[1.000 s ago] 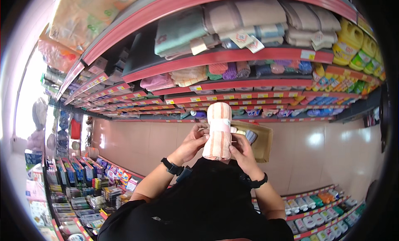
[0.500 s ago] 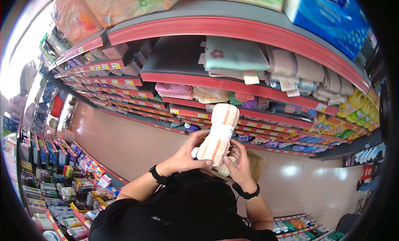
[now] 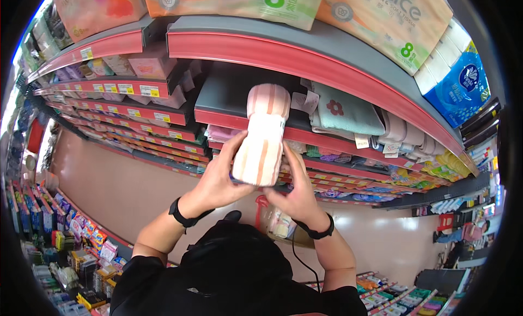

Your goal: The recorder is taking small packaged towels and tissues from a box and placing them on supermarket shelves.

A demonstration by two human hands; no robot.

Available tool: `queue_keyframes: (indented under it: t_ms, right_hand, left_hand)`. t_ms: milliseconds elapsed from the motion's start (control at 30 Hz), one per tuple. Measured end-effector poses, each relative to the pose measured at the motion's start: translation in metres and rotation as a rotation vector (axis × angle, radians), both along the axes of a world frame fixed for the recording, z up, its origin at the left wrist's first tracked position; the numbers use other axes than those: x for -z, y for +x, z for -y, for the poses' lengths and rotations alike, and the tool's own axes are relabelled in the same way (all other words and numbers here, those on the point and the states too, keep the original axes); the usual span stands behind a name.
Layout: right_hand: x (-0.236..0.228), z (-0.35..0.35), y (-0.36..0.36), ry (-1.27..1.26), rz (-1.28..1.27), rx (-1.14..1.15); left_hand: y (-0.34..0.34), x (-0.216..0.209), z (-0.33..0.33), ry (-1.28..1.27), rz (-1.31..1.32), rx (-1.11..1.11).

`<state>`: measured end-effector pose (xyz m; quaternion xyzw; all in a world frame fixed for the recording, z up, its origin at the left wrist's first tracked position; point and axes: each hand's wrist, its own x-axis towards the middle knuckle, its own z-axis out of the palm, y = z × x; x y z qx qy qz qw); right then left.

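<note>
**Striped towel roll held up before the shop shelves**

Both hands are gripping a rolled towel point(image 3: 264, 136), striped in pink, peach and cream, and are holding it upright in front of the red-edged shelf point(image 3: 305, 60). The left hand point(image 3: 220, 177) is wrapping around the lower left side of the roll, its fingers point(image 3: 239, 147) curling onto the fabric. The right hand point(image 3: 297, 193) is cupping the lower right side, with its fingers lying along the roll's edge. Each wrist is wearing a dark band.

The top of the roll is reaching up level with the dark grey shelf opening, just left of a folded pale green towel point(image 3: 343, 111) with a small flower mark, which is lying on that shelf beside more folded cloths with paper tags. Above, large packs of tissue rolls point(image 3: 392, 22) are sitting on the top shelf, and a blue pack point(image 3: 460, 90) is lying at the right end. Lower shelves are running off to the left with yellow price labels along their red edges. Below the hands, a small pale packet point(image 3: 281, 224) is showing, though its kind cannot be told.
</note>
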<state>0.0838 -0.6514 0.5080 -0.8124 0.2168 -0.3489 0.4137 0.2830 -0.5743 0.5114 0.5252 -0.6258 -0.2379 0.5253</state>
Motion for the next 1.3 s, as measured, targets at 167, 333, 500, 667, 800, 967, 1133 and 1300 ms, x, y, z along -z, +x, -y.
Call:
queue_keyframes:
  t_ms: [167,333,500,667,800,967,1133,1300]
  right_hand:
    - [-0.011,0.020,0.030,-0.059,0.001,0.160]
    - [-0.026,0.047,0.052,-0.085,0.075,0.263]
    - [-0.019,0.063,0.063,-0.402,-0.130,0.485]
    - [-0.024,0.059,0.066,-0.460,-0.158,0.554]
    - [-0.017,0.068,0.067,-0.535,-0.261,0.628]
    - [-0.012,0.067,0.067,-0.495,-0.238,0.626]
    - [-0.013,0.066,0.064,-0.525,-0.217,0.533]
    - [-0.011,0.050,0.057,-0.576,-0.201,0.531]
  left_hand:
    - [0.020,-0.020,0.036,-0.001,0.068,0.028]
    - [0.031,-0.030,0.085,-0.234,0.334,-0.081]
    - [0.031,-0.013,0.118,-0.166,0.560,-0.220]
    - [0.026,-0.015,0.121,-0.172,0.506,-0.211]
    - [0.022,-0.010,0.127,-0.122,0.579,-0.243]
    - [0.026,-0.005,0.122,-0.186,0.559,-0.208]
    - [0.027,-0.004,0.124,-0.179,0.602,-0.224]
    - [0.032,-0.006,0.114,-0.422,0.506,-0.323]
